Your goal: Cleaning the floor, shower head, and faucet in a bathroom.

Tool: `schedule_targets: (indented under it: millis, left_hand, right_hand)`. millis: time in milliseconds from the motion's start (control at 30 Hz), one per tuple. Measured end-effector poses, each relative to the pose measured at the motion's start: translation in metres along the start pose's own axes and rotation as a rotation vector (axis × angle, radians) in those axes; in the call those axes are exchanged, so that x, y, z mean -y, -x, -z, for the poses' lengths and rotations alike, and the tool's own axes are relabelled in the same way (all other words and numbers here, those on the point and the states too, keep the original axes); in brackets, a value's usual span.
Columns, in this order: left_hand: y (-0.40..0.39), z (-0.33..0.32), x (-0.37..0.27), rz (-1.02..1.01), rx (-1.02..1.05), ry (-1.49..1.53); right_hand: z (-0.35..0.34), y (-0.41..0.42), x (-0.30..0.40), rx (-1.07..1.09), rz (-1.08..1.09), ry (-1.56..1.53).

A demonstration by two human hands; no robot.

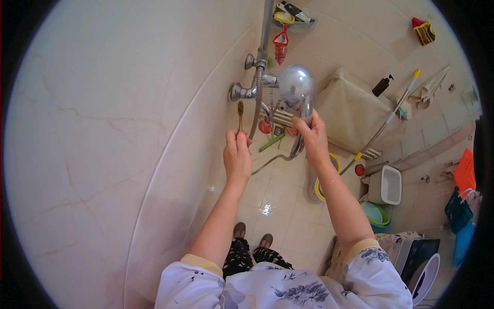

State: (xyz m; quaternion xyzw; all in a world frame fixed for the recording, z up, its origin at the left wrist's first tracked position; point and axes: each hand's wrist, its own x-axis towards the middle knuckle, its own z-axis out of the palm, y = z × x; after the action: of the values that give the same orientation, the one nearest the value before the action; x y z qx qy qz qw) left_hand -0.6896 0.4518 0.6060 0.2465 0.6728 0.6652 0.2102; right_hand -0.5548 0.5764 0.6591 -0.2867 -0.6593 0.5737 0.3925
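My left hand (237,158) grips a toothbrush (240,112) by its handle, with the dark-bristled head pointing up beside the tiled wall. My right hand (316,139) is closed around the handle of a chrome hand shower (297,83). Thin streams of water leave the shower head toward the left, across the wall-mounted chrome mixer tap (247,92). The toothbrush head is just below the tap's wall flange and apart from it. A grey metal shower hose (259,92) hangs in front of the tap, between my hands.
The tiled floor (266,210) is wet and shiny. A green-headed floor tool (272,142) lies below the tap. At right are a cover-draped box-like object (347,108), a leaning pole (382,125), a yellow-rimmed bucket (319,191) and stacked basins (376,214).
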Motion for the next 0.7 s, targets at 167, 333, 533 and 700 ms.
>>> schedule_targets:
  millis: [167, 333, 533, 700]
  left_hand:
    - [-0.014, -0.006, 0.004, -0.091, 0.030, -0.070]
    - [-0.032, -0.022, -0.015, -0.042, 0.094, -0.039]
    - [-0.043, -0.030, -0.021, -0.041, 0.127, -0.074]
    - [-0.045, -0.027, -0.020, 0.049, 0.126, -0.003]
  right_hand:
    - [-0.001, 0.009, 0.002, -0.021, -0.060, 0.014]
    - [0.004, 0.012, 0.009, 0.027, 0.021, 0.142]
    - [0.006, 0.002, 0.015, 0.050, 0.010, 0.012]
    - [0.000, -0.002, 0.016, 0.019, 0.028, 0.105]
